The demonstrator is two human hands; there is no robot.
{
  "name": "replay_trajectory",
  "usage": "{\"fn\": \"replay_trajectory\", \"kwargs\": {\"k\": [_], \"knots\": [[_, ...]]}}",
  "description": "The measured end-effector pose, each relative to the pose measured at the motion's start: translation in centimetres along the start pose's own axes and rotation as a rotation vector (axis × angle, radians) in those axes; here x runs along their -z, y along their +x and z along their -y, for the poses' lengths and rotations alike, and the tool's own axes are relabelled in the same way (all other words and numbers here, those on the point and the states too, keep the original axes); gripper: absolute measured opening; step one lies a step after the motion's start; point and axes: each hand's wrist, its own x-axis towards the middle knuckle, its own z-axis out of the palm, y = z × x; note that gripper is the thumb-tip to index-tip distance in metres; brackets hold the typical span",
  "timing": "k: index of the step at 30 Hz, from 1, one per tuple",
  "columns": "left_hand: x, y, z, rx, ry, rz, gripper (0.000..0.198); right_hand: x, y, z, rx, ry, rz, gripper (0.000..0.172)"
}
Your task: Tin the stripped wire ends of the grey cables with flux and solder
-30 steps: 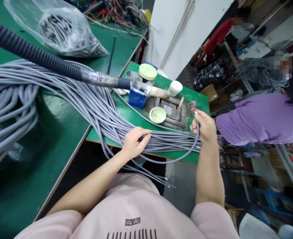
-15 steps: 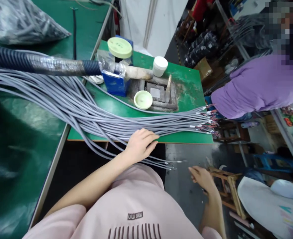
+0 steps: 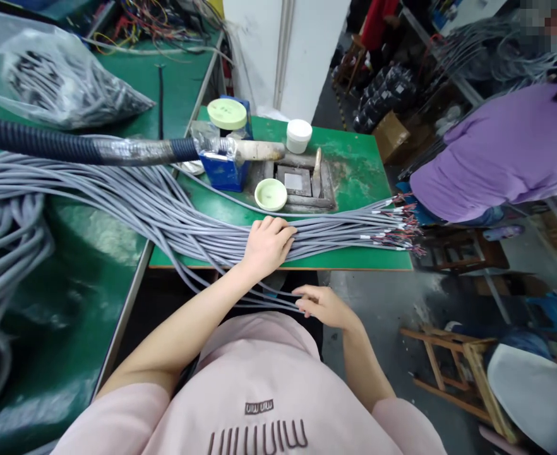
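Left hand (image 3: 269, 246) is draped half-curled over the cable bundle (image 3: 335, 234), which runs left-right along the surface (image 3: 361, 161); can't tell if it's gripping. A few loose cables (image 3: 278, 300) hang past the near edge, roughly parallel, right hand (image 3: 323, 305) nearer. Its fingers are part-curled at them, grip unclear. Open floor (image 3: 377, 303) to its right.

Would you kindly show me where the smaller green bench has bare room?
A stained patch lies between the white tub, the dark frame and the bench's right edge; a thin strip borders the cable bundle's near side. It's crowded around the blue box and pale green dish, and where the left hand rests on cables.
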Motion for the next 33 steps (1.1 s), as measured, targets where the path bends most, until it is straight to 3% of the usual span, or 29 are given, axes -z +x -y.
{"fn": "replay_trajectory", "kwargs": {"k": [5,10,12,17,20,23,26,33], "knots": [[0.4,1.3,0.4,0.001,-0.129,-0.126,0.020,0.2,0.1,0.8,0.054,0.009,-0.036,0.027],[0.8,2.6,0.0,0.072,-0.295,-0.325,0.016,1.8,0.1,1.7,0.106,0.218,-0.229,0.029],[0.3,2.7,0.0,0.109,-0.316,-0.305,0.017,2.6,0.4,2.0,0.138,0.224,-0.330,0.028],[-0.8,2.5,0.0,0.058,-0.224,-0.043,0.020,5.5,0.8,2.4,0.239,-0.059,-0.730,0.024],[-0.6,1.7,-0.7,0.040,-0.229,-0.054,0.020,7.6,0.9,2.0,0.313,-0.346,-0.886,0.020],[0.1,0.1,-1.9,-0.026,-0.268,-0.001,0.020,8.6,0.8,1.2,0.301,-0.488,-0.850,0.020],[0.5,-1.6,-3.5,-0.088,-0.191,0.127,0.024,8.1,0.7,0.8,0.220,-0.471,-0.779,0.022],[0.5,-2.6,-5.9,-0.091,-0.012,0.333,0.043,5.0,-0.2,1.4,0.127,-0.049,-0.610,0.023]]}}
